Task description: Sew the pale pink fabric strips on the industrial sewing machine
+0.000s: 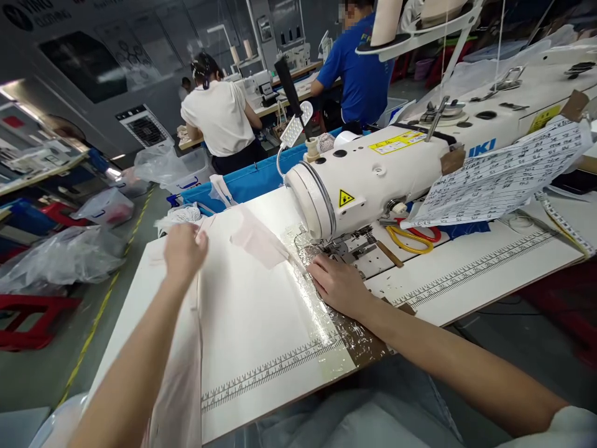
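Observation:
My left hand, smeared by motion, is closed above the left part of the sewing table. Pale pink fabric runs from this hand down past my forearm to the table's front. Close to the needle area of a white sewing machine, my right hand rests with bent fingers pressed together. Its fingertips meet the narrow end of a small pale pink fabric piece lying flat on the table; what they pinch is hidden. The needle itself cannot be made out.
Yellow-handled scissors lie behind the machine bed. A sheet of handwritten figures is taped to the machine. A tape measure lies at the right. Beyond a blue cloth bin, two people sit at other machines. Plastic bags lie at left.

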Tool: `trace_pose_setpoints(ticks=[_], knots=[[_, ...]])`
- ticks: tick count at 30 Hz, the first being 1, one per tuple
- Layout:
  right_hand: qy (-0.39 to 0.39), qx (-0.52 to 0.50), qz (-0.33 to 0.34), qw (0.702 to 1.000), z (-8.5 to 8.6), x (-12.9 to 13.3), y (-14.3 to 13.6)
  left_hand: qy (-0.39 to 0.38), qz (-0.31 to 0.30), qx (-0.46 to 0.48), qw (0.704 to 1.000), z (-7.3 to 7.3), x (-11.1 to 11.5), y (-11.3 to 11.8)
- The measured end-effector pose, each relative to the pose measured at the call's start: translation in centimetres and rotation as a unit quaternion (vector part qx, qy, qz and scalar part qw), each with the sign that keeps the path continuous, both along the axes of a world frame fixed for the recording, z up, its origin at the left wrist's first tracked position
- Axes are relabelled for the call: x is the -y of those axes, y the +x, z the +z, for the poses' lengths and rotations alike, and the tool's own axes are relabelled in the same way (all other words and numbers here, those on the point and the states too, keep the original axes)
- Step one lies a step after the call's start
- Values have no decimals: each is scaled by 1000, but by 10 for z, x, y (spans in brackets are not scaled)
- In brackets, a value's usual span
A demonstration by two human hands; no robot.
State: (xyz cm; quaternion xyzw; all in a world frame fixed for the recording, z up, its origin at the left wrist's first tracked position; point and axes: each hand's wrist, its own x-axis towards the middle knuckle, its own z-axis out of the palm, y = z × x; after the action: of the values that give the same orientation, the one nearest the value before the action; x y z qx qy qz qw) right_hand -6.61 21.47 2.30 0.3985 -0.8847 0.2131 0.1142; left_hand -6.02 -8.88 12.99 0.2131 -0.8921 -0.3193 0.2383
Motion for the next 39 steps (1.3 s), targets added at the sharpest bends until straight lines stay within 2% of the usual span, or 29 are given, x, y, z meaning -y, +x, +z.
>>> trace_pose_setpoints(ticks=[3,5,7,8,11,15,19,24,29,33,39], knots=[[0,-28,14,1000,0,2,0,46,-101,99,989,-34,-63,19],[-3,-42,22,999,0,3,1,182,-238,209,931,-55,-98,28],[-10,-53,26,998,0,2,2,282,-275,217,893,-72,-118,28],[-14,-58,29,998,0,2,3,327,-273,201,882,-78,-123,26],[-32,-60,35,997,-1,-1,2,422,-229,115,870,-90,-125,20],[-74,-39,17,996,-5,-2,-3,498,-173,0,850,-98,-118,24],[-115,-12,-15,993,-5,0,-8,543,-173,-21,822,-104,-116,30],[-145,23,-20,989,-3,5,-8,531,-221,1,818,-106,-118,33],[-165,70,15,984,0,5,-7,501,-284,11,817,-105,-119,38],[-178,87,34,980,0,5,-7,485,-296,20,822,-106,-121,40],[-197,105,8,975,-3,4,-10,478,-295,15,827,-109,-122,41]])
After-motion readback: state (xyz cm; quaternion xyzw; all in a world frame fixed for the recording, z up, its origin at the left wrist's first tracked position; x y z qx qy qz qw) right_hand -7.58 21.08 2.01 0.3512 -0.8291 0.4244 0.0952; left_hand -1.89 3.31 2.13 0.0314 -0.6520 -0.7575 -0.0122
